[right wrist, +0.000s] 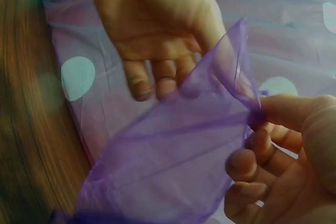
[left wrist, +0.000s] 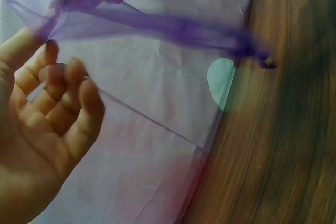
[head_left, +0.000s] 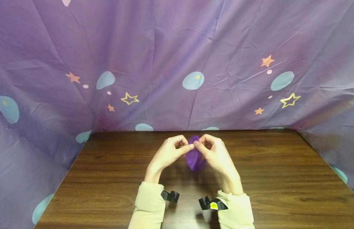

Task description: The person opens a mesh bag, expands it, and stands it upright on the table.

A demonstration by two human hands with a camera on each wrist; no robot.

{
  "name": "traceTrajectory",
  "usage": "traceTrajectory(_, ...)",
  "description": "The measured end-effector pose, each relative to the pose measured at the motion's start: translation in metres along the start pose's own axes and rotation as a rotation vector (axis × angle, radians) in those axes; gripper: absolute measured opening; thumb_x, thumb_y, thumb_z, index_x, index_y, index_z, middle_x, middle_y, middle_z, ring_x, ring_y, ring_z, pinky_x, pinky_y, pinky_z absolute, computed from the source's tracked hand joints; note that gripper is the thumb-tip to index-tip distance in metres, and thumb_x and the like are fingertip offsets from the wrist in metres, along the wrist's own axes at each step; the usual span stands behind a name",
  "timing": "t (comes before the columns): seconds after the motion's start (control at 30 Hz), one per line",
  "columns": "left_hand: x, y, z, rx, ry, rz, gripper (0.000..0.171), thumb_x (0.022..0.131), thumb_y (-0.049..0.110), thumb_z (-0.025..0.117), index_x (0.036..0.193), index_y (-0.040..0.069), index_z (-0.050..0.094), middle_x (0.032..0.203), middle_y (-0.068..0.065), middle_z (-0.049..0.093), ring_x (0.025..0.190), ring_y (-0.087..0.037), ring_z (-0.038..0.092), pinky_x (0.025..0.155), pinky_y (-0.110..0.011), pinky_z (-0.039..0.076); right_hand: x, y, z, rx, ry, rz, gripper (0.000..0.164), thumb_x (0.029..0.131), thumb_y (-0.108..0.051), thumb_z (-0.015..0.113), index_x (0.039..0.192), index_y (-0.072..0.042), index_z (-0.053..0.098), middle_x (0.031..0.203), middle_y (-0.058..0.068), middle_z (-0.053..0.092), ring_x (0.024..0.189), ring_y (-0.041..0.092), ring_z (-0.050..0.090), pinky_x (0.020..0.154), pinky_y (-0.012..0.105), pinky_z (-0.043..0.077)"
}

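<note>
A small pouch of sheer purple organza (head_left: 192,159) hangs between the two hands above the table. My left hand (head_left: 167,153) pinches its upper edge between thumb and fingertips from the left. Opposite it, my right hand (head_left: 218,155) pinches the same edge, the two thumb tips almost meeting in the head view. In the right wrist view the thin fabric (right wrist: 173,145) spreads out wide below the pinched edge, and the left thumb shows through it. A dark, bunched tip (left wrist: 268,64) trails from the pouch in the left wrist view. The other fingers of both hands are loosely bent.
Below the hands lies a dark brown wood-grain table (head_left: 108,178). A purple cloth (head_left: 154,57) with stars and pale blue spots hangs behind it and along both sides. Each sleeve cuff carries a black wrist camera mount (head_left: 170,196).
</note>
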State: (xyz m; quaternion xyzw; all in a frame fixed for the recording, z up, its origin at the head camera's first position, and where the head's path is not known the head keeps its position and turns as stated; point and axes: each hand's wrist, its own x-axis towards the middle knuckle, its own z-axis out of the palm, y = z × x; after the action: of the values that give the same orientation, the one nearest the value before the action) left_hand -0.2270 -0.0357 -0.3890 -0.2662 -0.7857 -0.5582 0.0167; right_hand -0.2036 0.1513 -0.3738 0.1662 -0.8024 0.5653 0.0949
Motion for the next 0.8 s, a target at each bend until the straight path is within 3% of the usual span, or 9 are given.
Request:
traceTrajectory(0.1,0.001,0.000,0.002,-0.047,-0.036,-0.016,0.016,0.096,0.023,0.064,0.100,0.007,0.065,0.085,-0.003,0.066,0.070,-0.018,0.065,0.065,-0.037,0.056,-0.001,0.002,-0.003,-0.020,-0.040,-0.008,0.014,0.091,-0.009,0.068,0.080,-0.004,0.061,0.062,0.000,0.053,0.052,0.010,0.047,0.045,0.025,0.038)
traceTrajectory(0.23,0.002,0.002,0.005,0.054,-0.032,0.035,0.019,0.100,0.026,0.058,0.102,0.009,0.068,0.088,0.002,0.066,0.070,-0.009,0.059,0.064,-0.029,0.051,-0.001,0.004,-0.003,-0.079,-0.082,-0.032,0.011,0.090,-0.008,0.069,0.081,-0.008,0.062,0.064,-0.002,0.052,0.052,0.008,0.045,0.045,0.024,0.036)
traceTrajectory(0.37,0.003,0.003,0.006,0.152,0.030,0.069,0.018,0.098,0.026,0.060,0.091,0.014,0.071,0.078,0.006,0.063,0.062,-0.007,0.050,0.056,-0.025,0.041,-0.001,0.004,-0.003,-0.116,-0.079,-0.032,0.012,0.089,-0.007,0.069,0.080,-0.011,0.061,0.062,-0.002,0.049,0.051,0.009,0.044,0.044,0.024,0.036)
traceTrajectory(0.57,0.003,0.003,0.008,0.160,0.105,0.065,0.011,0.093,0.018,0.068,0.083,0.013,0.069,0.071,0.007,0.060,0.059,-0.008,0.051,0.054,-0.026,0.042,-0.004,0.004,-0.004,-0.084,-0.073,-0.037,0.015,0.089,-0.001,0.067,0.080,-0.011,0.060,0.061,0.000,0.050,0.049,0.010,0.044,0.042,0.025,0.035)
traceTrajectory(0.8,0.005,0.008,0.016,0.170,0.287,0.049,0.017,0.079,0.006,0.071,0.070,0.015,0.059,0.058,0.008,0.045,0.052,-0.007,0.042,0.048,-0.024,0.035,-0.003,0.004,-0.002,-0.058,-0.064,-0.072,0.019,0.087,0.002,0.067,0.078,-0.011,0.057,0.063,0.000,0.049,0.051,0.009,0.044,0.044,0.023,0.036)
